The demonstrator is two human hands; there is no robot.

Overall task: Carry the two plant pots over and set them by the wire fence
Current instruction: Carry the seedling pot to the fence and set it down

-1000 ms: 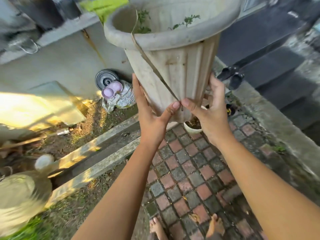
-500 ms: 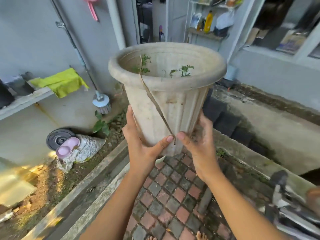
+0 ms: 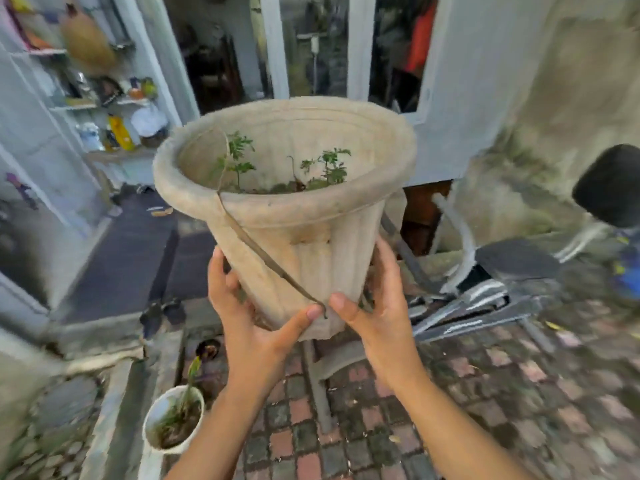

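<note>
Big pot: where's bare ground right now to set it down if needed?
The brick paving is bare right of the right hand, below the exercise bike. Bare bricks also lie between the forearms. It is crowded at left: a small white pot stands by the concrete curb. The left hand also holds the big pot.

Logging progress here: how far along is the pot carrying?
Nothing looks delivered yet; no wire fence is in view. In hand: the large beige fluted pot, held low by the left hand and right hand. Left: a small white pot on the ground.
</note>
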